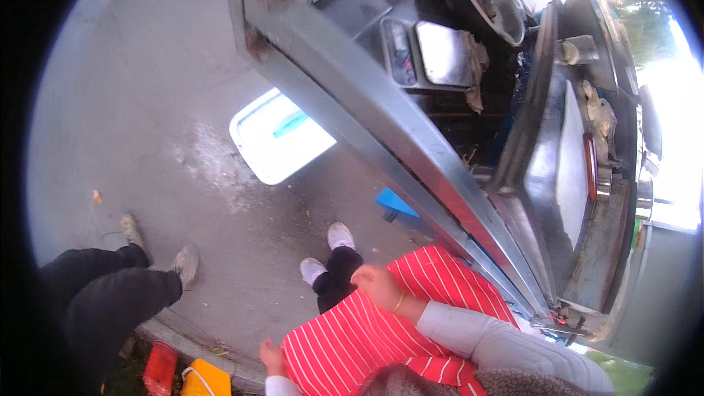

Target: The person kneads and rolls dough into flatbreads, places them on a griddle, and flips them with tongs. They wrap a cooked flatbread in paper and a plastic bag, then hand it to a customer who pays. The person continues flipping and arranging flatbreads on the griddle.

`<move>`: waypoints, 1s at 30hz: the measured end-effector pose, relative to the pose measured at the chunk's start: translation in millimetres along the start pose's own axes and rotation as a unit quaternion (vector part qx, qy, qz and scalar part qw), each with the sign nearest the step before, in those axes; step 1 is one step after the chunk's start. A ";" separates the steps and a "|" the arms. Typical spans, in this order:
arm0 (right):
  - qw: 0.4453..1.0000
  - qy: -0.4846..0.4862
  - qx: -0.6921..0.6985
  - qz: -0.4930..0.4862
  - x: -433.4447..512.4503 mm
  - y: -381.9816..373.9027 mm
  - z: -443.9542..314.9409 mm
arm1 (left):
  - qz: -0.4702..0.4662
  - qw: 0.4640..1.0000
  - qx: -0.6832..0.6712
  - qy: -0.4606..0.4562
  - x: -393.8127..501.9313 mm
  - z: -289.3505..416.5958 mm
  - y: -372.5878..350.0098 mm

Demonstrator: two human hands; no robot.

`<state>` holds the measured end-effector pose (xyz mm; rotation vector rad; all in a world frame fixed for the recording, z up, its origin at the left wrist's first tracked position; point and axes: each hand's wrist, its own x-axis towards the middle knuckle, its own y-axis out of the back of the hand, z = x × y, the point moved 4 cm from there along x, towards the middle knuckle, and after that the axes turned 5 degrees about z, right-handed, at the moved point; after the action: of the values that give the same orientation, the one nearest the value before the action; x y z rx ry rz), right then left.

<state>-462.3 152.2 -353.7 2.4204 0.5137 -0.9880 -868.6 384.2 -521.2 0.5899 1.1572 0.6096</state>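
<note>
My right hand [380, 287], with a thin bracelet at the wrist, hangs in front of a red apron with white stripes [341, 335]. Its fingers are curled, and no held object shows. At the apron's left edge my left hand [271, 356] is partly seen; its fingers are too hidden to read. Nearest to my right hand is the long steel frame rail [374, 93] of a food cart, which runs diagonally past me, apart from the hand. A white plastic tub [269, 157] with a light-blue item inside sits on the ground beyond my shoes [341, 235].
On the cart are a weighing scale [400, 52] with a steel platter, a large metal pot [517, 30], a white board [572, 176] and plastic bags [602, 121]. At left stand another person's legs [110, 291]. Red [160, 368] and yellow containers [208, 379] lie by the kerb.
</note>
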 end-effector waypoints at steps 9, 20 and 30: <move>0.893 0.380 -0.231 -0.071 -116.2 2.0 -93.7 | 0.113 0.979 -0.164 0.044 -142.5 89.9 116.9; 0.914 0.288 -0.109 -0.266 -186.0 33.4 -96.1 | 0.317 0.862 -0.360 0.165 -457.1 12.5 59.3; 0.831 0.267 -0.283 -0.397 -282.4 43.2 45.4 | -0.052 0.766 -0.212 0.605 -892.3 -97.7 -376.3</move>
<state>-654.7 46.5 -165.4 1.8730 1.8252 -0.2839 -1162.2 -498.9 -236.1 -0.3901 2.1380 1.1791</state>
